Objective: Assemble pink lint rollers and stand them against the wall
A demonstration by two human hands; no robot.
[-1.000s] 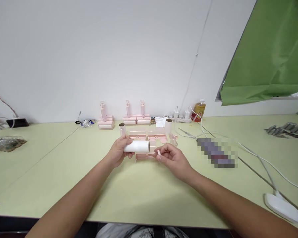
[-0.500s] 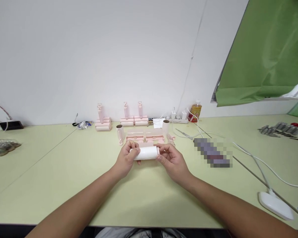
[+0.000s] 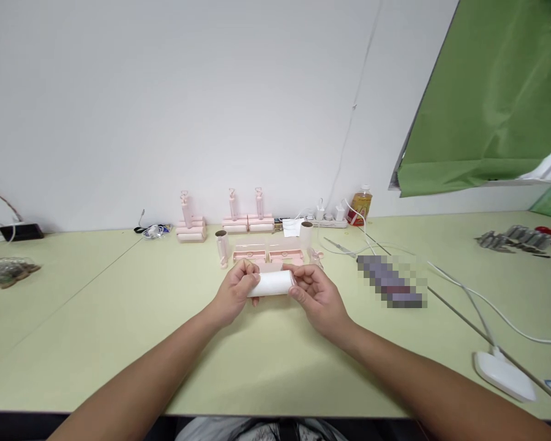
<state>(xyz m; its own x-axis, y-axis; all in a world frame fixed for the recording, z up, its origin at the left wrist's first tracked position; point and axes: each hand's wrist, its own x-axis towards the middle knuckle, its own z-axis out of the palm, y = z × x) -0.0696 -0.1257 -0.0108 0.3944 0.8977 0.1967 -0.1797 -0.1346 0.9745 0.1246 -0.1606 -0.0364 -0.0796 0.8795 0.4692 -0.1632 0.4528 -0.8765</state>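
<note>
Roll [image 3: 270, 284]: one, white, lying level in both hands, nearer the person than the trays [image 3: 286, 255].

Left hand [image 3: 234, 292]: closed round the roll's left end, thumb on top.

Right hand [image 3: 320, 297]: fingers curled narrow, thumb and fingertips at the roll's right end. A pinkish piece appears there; whether it is pinched or seated, cannot tell.

Handling, as judged: left grip firm but not crushing; right fingertips square to the end, pressing along the roll's length, with the rim in view. A tilted push could jam the piece or dent the rim.

Edges and room: table [image 3: 239, 367], running from the trays back to its near edge, with working width for both forearms. Tubes [image 3: 223, 246] [image 3: 306, 233]: two, one to each side of the trays, easily knocked by a forward reach. Blurred item [image 3: 392, 283]: right of the trays, by a cable [image 3: 463, 289]. Rollers [image 3: 190, 233]: pink, beyond the trays, toward the wall.
</note>
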